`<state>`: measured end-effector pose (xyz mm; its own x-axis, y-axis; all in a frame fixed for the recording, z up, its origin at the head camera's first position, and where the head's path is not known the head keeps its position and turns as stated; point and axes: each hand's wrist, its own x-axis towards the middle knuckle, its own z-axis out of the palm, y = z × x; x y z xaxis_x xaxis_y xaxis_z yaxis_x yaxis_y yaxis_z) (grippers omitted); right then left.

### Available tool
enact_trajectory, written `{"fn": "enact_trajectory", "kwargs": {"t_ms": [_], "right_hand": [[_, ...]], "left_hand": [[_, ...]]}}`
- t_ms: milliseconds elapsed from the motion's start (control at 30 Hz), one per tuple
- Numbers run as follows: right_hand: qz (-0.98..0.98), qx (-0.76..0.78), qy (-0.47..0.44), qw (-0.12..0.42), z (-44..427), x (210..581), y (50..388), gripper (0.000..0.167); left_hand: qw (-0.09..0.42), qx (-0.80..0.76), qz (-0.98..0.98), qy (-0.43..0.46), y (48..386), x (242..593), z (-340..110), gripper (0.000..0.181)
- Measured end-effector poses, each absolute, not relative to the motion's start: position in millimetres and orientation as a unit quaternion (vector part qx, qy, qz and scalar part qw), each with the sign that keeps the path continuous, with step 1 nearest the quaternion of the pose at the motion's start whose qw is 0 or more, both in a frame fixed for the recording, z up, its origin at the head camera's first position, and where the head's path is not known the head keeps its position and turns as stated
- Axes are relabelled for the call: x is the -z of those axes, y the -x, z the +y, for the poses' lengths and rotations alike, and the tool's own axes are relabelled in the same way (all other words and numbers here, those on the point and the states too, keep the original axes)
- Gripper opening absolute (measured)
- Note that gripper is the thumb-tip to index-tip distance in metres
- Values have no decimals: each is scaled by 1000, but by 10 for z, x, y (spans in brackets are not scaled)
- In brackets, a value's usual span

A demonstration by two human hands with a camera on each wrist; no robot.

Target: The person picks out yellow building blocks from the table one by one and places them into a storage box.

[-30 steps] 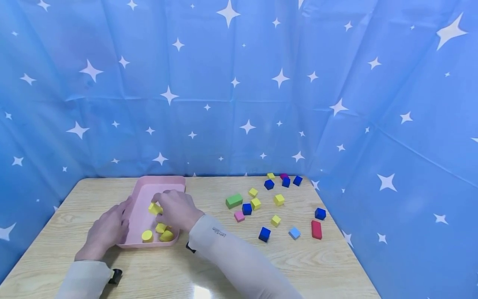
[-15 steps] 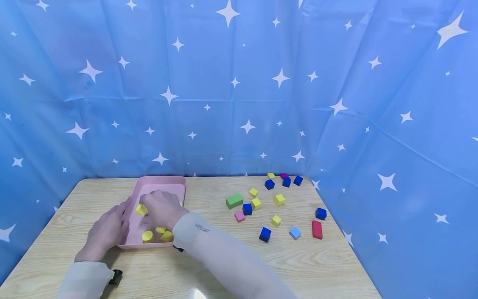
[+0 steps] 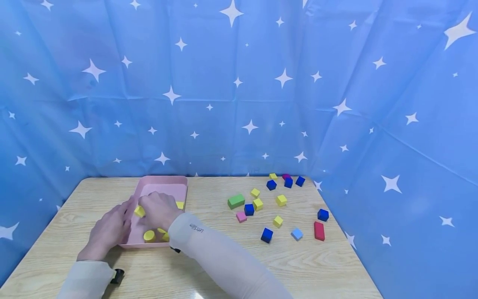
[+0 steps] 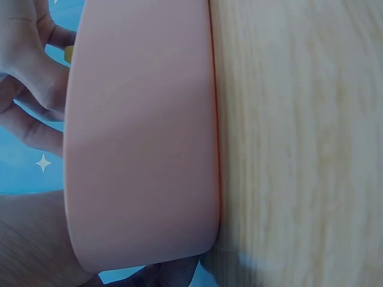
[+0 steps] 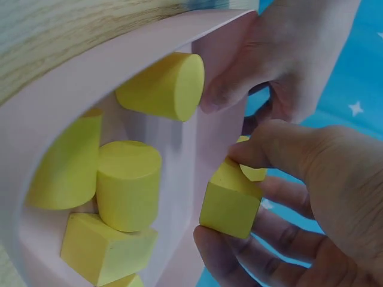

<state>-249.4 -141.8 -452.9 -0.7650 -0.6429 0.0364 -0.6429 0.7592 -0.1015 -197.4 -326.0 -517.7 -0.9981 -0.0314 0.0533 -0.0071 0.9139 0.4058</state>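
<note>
Head view: we see our right hand (image 3: 158, 207) pinching a yellow block (image 3: 140, 211) over the pink tray (image 3: 164, 187), our left hand (image 3: 108, 228) gripping its left side; coloured blocks (image 3: 257, 204) lie scattered to the right on the tabletop (image 3: 306, 270). Left wrist view: we see the tray's outer wall, our right hand partly beyond it. Right wrist view: our thumb and fingers hold the block; yellow cylinders (image 5: 128, 185) sit in the tray.

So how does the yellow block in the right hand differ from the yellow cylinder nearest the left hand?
The yellow block shows flat faces and straight edges; the yellow cylinder has a curved side and round end. The block is gripped by the right hand, while the cylinder stands in the pink tray. Both are yellow.
</note>
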Motion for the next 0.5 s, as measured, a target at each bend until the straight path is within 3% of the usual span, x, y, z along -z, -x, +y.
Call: {"fn": "enact_trajectory", "kwargs": {"t_ms": [233,500], "right_hand": [[941,64,332,8,-1387,4570,2514,52],[938,66,339,-4,-1295,4577,2558,51]], "left_hand": [[25,223,-974,-18,1969,5171,-3229,74],[17,221,-975,-24,1980,5154,-3236,72]]}}
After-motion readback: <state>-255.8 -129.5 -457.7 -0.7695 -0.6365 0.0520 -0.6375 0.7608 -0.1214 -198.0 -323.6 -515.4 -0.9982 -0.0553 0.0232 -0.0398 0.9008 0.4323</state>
